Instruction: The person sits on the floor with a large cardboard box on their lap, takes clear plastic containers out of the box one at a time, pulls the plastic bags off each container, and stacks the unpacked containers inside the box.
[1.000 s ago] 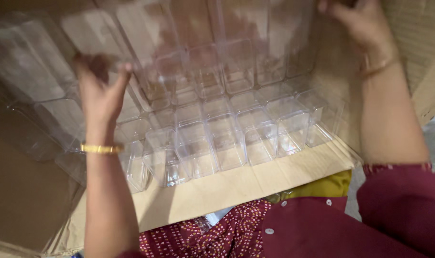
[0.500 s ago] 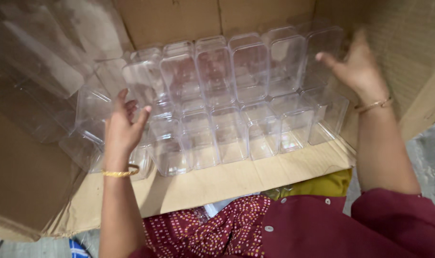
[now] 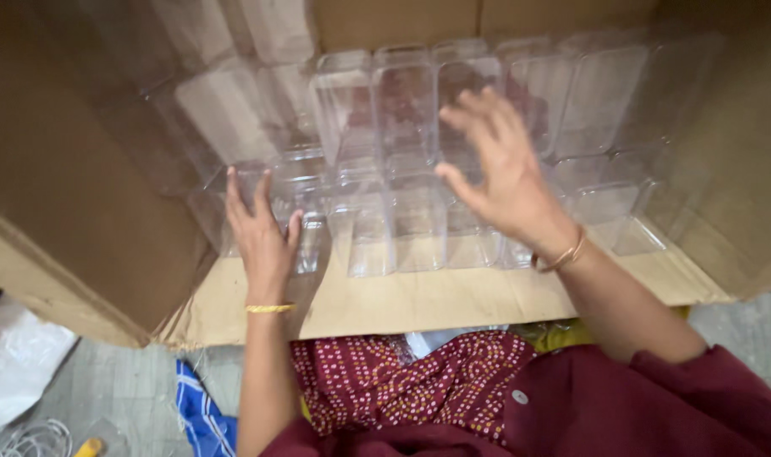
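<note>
1. Whereas half a second ago it was hovering with fingers spread, the left hand (image 3: 262, 237) is now lying flat, fingers together, on the clear plastic containers (image 3: 385, 161) at lower left of the stack.
2. The containers are standing packed in rows inside the cardboard box (image 3: 72, 195), filling the frame's centre.
3. The right hand (image 3: 500, 173) is moving in from the box's right wall, fingers spread, pressing the middle containers.

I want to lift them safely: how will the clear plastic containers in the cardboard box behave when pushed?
The clear plastic containers look thin-walled and empty, so probably light and slightly flexible. Standing tall and narrow, they may tip. Their smooth walls may slip under the left hand.
</note>
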Action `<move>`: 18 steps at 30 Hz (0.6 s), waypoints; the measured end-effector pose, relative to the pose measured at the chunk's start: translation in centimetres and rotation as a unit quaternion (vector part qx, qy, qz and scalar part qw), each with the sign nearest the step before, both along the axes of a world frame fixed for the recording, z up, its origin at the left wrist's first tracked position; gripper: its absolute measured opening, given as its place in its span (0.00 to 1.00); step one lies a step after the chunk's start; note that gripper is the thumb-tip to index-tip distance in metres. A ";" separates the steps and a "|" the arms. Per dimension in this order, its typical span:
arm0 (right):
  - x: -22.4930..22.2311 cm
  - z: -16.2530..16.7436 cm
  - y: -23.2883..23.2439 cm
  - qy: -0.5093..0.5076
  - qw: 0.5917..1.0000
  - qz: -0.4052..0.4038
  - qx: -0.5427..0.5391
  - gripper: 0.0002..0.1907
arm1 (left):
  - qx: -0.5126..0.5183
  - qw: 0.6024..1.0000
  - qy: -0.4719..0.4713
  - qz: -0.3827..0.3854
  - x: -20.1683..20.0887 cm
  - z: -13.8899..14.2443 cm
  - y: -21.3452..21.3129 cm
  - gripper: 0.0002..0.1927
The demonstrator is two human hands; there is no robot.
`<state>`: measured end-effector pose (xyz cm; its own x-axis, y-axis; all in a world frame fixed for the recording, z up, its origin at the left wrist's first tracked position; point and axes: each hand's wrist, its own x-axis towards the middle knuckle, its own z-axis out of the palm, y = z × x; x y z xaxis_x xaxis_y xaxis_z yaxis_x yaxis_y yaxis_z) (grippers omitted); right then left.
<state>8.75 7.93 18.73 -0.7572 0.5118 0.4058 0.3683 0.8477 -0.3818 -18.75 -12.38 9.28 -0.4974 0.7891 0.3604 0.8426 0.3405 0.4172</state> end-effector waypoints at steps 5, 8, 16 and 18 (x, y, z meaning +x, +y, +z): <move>-0.4 -0.9 -4.1 0.010 0.995 0.035 -0.096 0.27 | -0.041 0.995 -0.055 0.078 -0.3 -0.9 0.9 0.45; 0.0 -1.3 -4.9 0.018 0.993 0.029 -0.115 0.24 | -0.083 0.994 -0.035 0.065 -1.1 -0.4 1.4 0.40; 1.1 -1.4 -6.0 0.055 0.990 0.036 -0.125 0.22 | 0.117 0.990 -0.019 0.082 -0.2 1.6 -0.8 0.10; 1.0 -1.2 -6.1 0.071 0.987 0.051 -0.137 0.23 | 0.150 0.984 -0.009 0.100 0.5 2.5 -2.0 0.08</move>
